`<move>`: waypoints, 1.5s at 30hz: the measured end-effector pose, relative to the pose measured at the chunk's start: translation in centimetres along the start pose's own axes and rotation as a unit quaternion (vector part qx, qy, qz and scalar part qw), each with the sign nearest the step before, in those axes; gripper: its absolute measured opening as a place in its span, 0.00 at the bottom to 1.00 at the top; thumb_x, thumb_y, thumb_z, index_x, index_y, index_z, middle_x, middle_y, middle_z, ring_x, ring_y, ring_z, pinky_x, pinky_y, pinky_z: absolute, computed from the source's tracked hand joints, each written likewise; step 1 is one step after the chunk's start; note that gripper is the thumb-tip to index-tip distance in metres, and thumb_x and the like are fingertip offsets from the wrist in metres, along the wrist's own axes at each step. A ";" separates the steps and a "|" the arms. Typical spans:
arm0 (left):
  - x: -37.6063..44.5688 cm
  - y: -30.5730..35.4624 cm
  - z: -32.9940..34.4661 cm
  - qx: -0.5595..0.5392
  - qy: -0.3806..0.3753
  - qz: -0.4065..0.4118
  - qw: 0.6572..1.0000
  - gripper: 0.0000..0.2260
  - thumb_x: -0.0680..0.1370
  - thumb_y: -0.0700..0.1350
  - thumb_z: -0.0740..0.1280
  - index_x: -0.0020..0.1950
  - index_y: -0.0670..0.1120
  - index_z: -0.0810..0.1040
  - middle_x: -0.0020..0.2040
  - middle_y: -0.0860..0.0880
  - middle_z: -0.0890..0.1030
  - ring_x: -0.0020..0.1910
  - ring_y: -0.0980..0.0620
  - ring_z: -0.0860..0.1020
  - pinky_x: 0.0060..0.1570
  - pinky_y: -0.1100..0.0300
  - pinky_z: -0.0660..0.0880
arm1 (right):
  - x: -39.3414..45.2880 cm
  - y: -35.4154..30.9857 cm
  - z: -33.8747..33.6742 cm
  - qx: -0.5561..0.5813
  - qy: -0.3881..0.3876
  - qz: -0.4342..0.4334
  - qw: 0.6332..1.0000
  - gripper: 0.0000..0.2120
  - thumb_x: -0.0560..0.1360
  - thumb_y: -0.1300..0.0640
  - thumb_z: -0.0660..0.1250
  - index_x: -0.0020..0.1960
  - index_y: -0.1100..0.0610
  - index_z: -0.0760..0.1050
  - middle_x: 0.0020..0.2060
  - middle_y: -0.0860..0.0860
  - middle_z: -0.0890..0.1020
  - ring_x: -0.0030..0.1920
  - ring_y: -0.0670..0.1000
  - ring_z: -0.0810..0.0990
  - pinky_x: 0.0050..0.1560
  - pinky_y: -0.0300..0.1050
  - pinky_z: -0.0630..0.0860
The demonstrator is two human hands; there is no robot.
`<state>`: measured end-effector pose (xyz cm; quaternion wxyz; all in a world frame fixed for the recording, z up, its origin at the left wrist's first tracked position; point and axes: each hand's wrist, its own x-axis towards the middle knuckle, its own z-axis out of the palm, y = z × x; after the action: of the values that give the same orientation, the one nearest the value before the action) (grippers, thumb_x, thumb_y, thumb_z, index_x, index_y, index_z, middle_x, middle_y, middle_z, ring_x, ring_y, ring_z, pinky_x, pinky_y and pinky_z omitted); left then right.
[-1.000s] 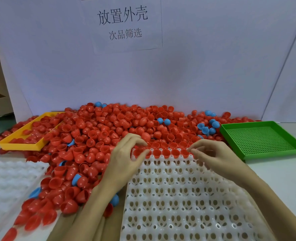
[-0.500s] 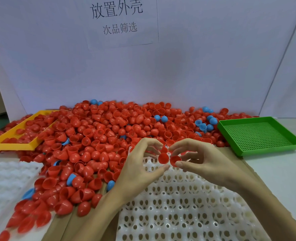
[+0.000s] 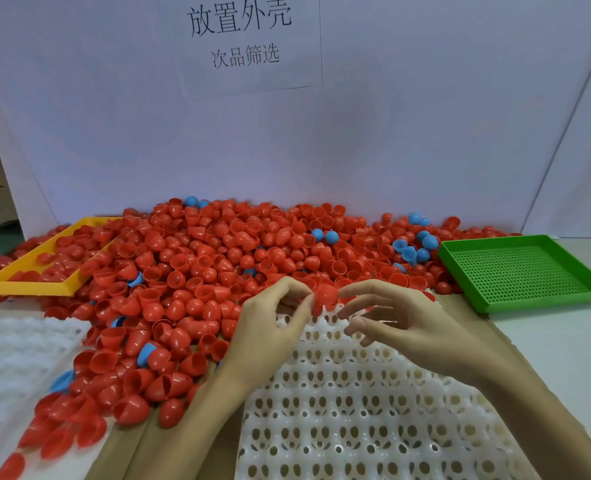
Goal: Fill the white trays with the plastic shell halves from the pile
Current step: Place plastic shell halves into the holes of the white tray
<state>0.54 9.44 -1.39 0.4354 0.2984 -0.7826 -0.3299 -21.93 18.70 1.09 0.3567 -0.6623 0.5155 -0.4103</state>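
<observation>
A big pile of red shell halves (image 3: 218, 265) covers the table's middle, with a few blue ones (image 3: 412, 251) mixed in. In front of me lies a white tray (image 3: 373, 410) with rows of holes; its far edge touches the pile. My left hand (image 3: 273, 323) and my right hand (image 3: 401, 323) meet above that far edge. Between their fingertips sits one red shell half (image 3: 325, 294), dome up. My left thumb and forefinger pinch its left side, and my right forefinger touches its right side. My right hand's other fingers are spread.
A second white tray (image 3: 13, 358) lies at the left edge. A yellow tray (image 3: 27, 282) at the back left holds red shells. A green perforated tray (image 3: 522, 271) stands at the right. A white backdrop with a paper sign stands behind the pile.
My hands moved from the tray's far row toward each other, each with a red shell half half a second ago. Now they meet around one visible shell, and my right fingers have spread.
</observation>
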 end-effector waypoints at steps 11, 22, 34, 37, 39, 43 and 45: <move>1.0 -3.6 -5.4 0.245 -0.121 0.051 0.961 0.04 0.80 0.42 0.71 0.50 0.47 0.86 0.59 0.62 0.79 0.58 0.66 0.77 0.59 0.71 0.73 | 0.2 0.5 -0.2 0.006 0.047 0.032 0.998 0.10 0.81 0.55 0.69 0.62 0.48 0.81 0.51 0.51 0.87 0.49 0.53 0.88 0.48 0.47 0.85; 1.0 -3.8 -6.3 0.230 -0.109 0.040 0.966 0.03 0.79 0.47 0.74 0.47 0.49 0.83 0.62 0.60 0.78 0.60 0.63 0.79 0.62 0.64 0.78 | 0.3 0.9 -0.3 -0.012 0.054 0.045 0.997 0.09 0.82 0.55 0.68 0.61 0.48 0.82 0.51 0.51 0.87 0.49 0.51 0.88 0.48 0.46 0.85; 1.2 -4.1 -6.2 0.247 -0.065 0.036 0.966 0.04 0.81 0.47 0.72 0.51 0.49 0.86 0.59 0.59 0.80 0.61 0.62 0.77 0.63 0.63 0.73 | 0.3 1.2 -0.4 -0.018 0.056 0.049 0.997 0.09 0.84 0.58 0.67 0.61 0.49 0.82 0.50 0.50 0.88 0.49 0.52 0.88 0.48 0.47 0.85; 1.5 -4.8 -6.7 0.348 0.030 0.001 0.937 0.07 0.81 0.43 0.71 0.59 0.45 0.84 0.58 0.52 0.82 0.59 0.51 0.77 0.62 0.54 0.74 | 0.3 1.2 -0.4 -0.020 0.057 0.047 0.997 0.09 0.84 0.58 0.67 0.60 0.49 0.82 0.51 0.50 0.88 0.48 0.52 0.88 0.48 0.47 0.85; 1.4 -5.5 -7.3 0.407 0.039 -0.058 0.911 0.13 0.81 0.44 0.71 0.65 0.45 0.81 0.61 0.49 0.82 0.61 0.46 0.76 0.63 0.51 0.71 | 0.3 1.3 -0.4 -0.017 0.057 0.046 0.997 0.09 0.84 0.58 0.67 0.60 0.49 0.82 0.51 0.50 0.88 0.49 0.52 0.88 0.48 0.47 0.85; 1.1 -6.1 -7.4 0.417 0.043 -0.078 0.905 0.12 0.80 0.44 0.73 0.63 0.45 0.82 0.58 0.50 0.83 0.59 0.46 0.76 0.62 0.53 0.70 | 0.3 1.2 -0.2 -0.017 0.055 0.048 0.997 0.09 0.84 0.58 0.67 0.61 0.48 0.82 0.51 0.50 0.87 0.49 0.52 0.88 0.48 0.47 0.85; 1.2 -5.8 -7.3 0.410 0.060 -0.060 0.908 0.10 0.80 0.42 0.73 0.60 0.46 0.83 0.56 0.50 0.83 0.57 0.46 0.77 0.61 0.53 0.69 | 0.3 1.1 -0.2 -0.015 0.056 0.049 0.997 0.09 0.84 0.57 0.67 0.60 0.48 0.82 0.51 0.50 0.87 0.49 0.52 0.88 0.48 0.47 0.85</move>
<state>7.51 3.17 -2.36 0.3002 0.5162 -0.8020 0.0135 -22.52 18.14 0.22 0.3372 -0.6178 0.5722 -0.4210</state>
